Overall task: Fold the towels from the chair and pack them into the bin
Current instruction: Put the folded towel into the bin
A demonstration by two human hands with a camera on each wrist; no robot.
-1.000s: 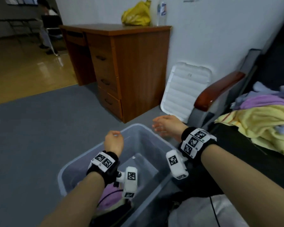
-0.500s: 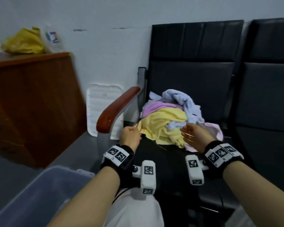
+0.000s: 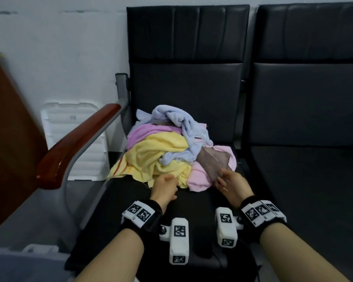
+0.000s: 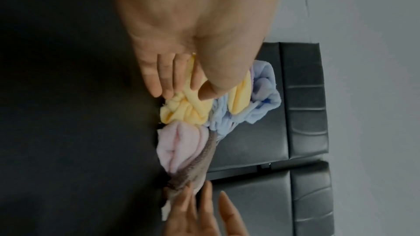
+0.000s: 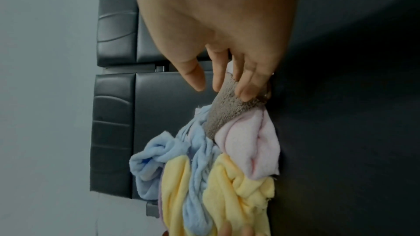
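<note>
A heap of crumpled towels lies on the black chair seat (image 3: 192, 210): a yellow towel (image 3: 155, 151), a blue towel (image 3: 183, 127), a purple towel (image 3: 149, 131), a pale pink towel (image 3: 198, 178) and a brown towel (image 3: 214, 161). My left hand (image 3: 168, 181) is at the front edge of the yellow towel (image 4: 186, 112), fingers nearly straight, thumb lying on a fold. My right hand (image 3: 222, 178) touches the near end of the brown towel (image 5: 225, 114) with straight fingertips (image 5: 245, 94), thumb held apart. A corner of the translucent bin (image 3: 18, 259) shows at the bottom left.
A wooden armrest (image 3: 75, 143) on a metal frame stands left of the pile. A white ribbed lid (image 3: 73, 139) leans on the wall behind it. A brown desk (image 3: 6, 129) is at the far left. A second black seat (image 3: 306, 169) adjoins on the right.
The view swung from the bin to the chair. Both hands moved forward to the towel pile; the right now touches the brown towel, the left the yellow one.
</note>
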